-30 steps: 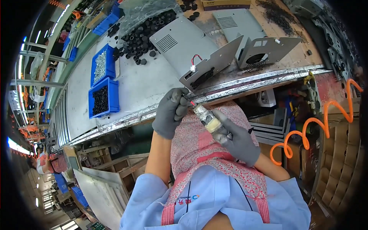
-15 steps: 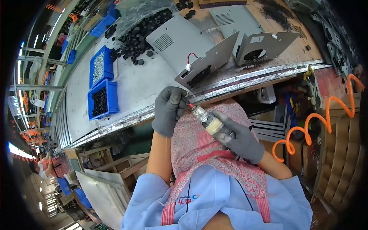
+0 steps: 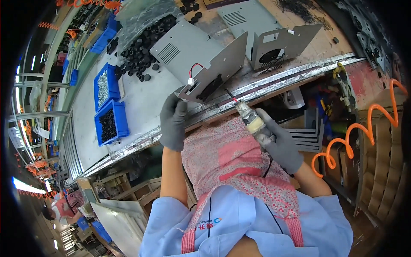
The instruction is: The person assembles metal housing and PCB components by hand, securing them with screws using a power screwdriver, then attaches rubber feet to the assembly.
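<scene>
My right hand (image 3: 283,147), in a grey glove, is closed around a power screwdriver (image 3: 255,124) wrapped in worn tape. Its thin bit (image 3: 230,94) points up and left, toward the bench edge and the nearer bent grey metal panel (image 3: 220,70). My left hand (image 3: 173,124), gloved too, is at that panel's lower left corner, with the fingers curled at the edge and the thumb below. Part of its grip is hidden. The panel has a round fan opening (image 3: 212,87), and a red-and-black lead with a white connector (image 3: 191,80) comes up over its upright side.
A second bent grey panel (image 3: 284,45) stands to the right. Black rubber feet (image 3: 147,51) lie heaped beside a plastic bag. Two blue bins hold silvery (image 3: 102,88) and black (image 3: 108,125) small parts. An orange coiled hose (image 3: 351,128) hangs at the right.
My left hand has left the screwdriver's tip and moved up to the nearer panel's corner. The screwdriver has moved right and up toward the bench edge, exposing its bit. The view has shifted slightly.
</scene>
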`<state>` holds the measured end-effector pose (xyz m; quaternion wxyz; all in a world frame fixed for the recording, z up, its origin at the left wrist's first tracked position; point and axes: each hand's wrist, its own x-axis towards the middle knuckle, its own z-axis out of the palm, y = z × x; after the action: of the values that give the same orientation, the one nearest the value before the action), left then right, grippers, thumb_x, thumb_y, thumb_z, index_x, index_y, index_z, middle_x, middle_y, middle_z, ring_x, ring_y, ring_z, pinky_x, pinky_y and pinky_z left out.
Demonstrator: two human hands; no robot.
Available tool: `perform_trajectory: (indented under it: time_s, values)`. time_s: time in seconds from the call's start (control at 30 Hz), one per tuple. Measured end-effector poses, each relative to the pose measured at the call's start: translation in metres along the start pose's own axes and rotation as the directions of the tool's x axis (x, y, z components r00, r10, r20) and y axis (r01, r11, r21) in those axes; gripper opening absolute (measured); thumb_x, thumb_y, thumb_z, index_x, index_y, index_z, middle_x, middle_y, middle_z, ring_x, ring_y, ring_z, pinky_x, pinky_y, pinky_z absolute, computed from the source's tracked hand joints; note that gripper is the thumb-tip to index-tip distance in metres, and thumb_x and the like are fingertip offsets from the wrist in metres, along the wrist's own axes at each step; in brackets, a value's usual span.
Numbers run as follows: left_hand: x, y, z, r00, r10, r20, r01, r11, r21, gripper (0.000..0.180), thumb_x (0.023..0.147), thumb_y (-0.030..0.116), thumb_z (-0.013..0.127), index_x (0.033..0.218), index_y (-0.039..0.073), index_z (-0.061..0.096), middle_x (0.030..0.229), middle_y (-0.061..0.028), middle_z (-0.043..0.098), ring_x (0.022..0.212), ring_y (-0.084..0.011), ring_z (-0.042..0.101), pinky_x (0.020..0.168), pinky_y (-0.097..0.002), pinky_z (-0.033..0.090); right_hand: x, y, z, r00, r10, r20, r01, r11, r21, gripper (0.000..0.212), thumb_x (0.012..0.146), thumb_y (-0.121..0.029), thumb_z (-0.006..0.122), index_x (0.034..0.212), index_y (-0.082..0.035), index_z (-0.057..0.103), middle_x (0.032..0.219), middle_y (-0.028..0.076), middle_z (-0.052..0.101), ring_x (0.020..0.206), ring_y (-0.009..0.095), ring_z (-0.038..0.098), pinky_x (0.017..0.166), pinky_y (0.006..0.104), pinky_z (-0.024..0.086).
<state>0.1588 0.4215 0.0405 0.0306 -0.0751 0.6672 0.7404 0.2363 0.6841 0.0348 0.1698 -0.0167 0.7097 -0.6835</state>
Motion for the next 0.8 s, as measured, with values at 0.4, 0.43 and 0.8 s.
perform_trajectory:
  time_s: [0.4,0.43,0.8]
  values:
    - [0.036,0.009,0.022,0.904,0.227,0.363,-0.428,0.503,0.751,0.04,0.07,0.031,0.071,0.1,0.007,0.062,0.083,-0.009,0.064,0.068,-0.0178,0.061,0.063,-0.0294,0.046,0.025,-0.002,-0.009,0.995,0.097,0.017,-0.096,0.992,-0.08,0.055,0.086,-0.022,0.055,0.134,-0.008,0.033,0.098,0.007,0.057,0.087,0.009,0.052,0.078,0.024,0.044]
    - [0.036,0.011,0.023,0.906,0.214,0.365,-0.423,0.507,0.751,0.039,0.069,0.03,0.071,0.099,0.007,0.062,0.083,-0.0094,0.065,0.069,-0.0186,0.061,0.063,-0.0302,0.047,0.025,-0.005,-0.011,0.992,0.125,0.024,-0.123,0.99,-0.076,0.055,0.086,-0.025,0.055,0.134,-0.009,0.033,0.094,0.007,0.058,0.084,0.009,0.052,0.077,0.0243,0.044]
    - [0.037,0.0,0.021,0.94,0.196,0.279,-0.339,0.628,0.701,0.045,0.069,0.033,0.07,0.104,0.006,0.061,0.081,-0.0107,0.065,0.071,-0.0199,0.062,0.066,-0.0309,0.047,0.019,-0.004,-0.01,0.997,0.069,0.019,-0.069,0.997,-0.018,0.057,0.085,-0.027,0.056,0.135,-0.009,0.033,0.101,0.005,0.056,0.085,0.008,0.051,0.076,0.023,0.043]
